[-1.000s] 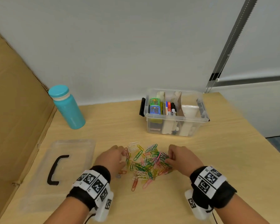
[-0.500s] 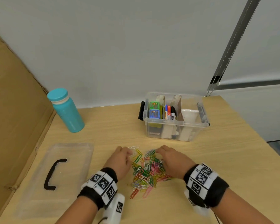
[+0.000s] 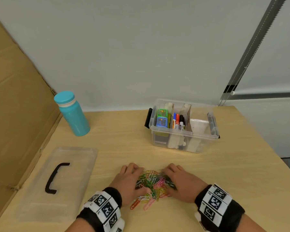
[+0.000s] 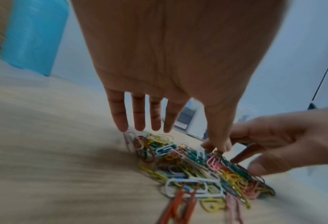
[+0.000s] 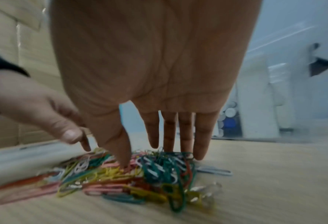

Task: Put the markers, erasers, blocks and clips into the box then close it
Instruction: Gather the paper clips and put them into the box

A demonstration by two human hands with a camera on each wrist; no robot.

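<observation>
Both hands have drawn closer together since a second ago, and the clips [image 3: 151,185] that lay spread loosely across the table [image 3: 224,173] are now bunched into a tighter heap between them. Left hand [image 3: 127,180] sits on the left edge of the heap, right hand [image 3: 181,181] on its right edge, each palm down with straight, slightly parted fingers whose tips touch the table at the far side of the clips. From the left wrist view the left hand's fingers [image 4: 138,115] point straight down onto the pile's rim, the thumb reaching into the clips beside the other hand's fingertips. From the right wrist view the right hand's fingers [image 5: 186,133] likewise stand on the far edge of the pile, thumb pressed into the middle of it. Neither hand pinches anything.

A few orange and pink clips trail out of the heap on its near side.

Beyond the heap and a little to its right stands the clear box [image 3: 182,141], open, divided by cardboard partitions. Its left compartment holds green and blue blocks [image 3: 161,118]; next to them stand the markers [image 3: 178,122], blue, orange and black capped, with label print too small to read. Left of the heap lies the clear lid [image 3: 60,185] with a black handle, flat on the table. Farther back on that side stands a teal bottle [image 3: 72,114], near a cardboard panel [image 3: 15,114]. Box, lid and bottle keep the places they had earlier.
</observation>
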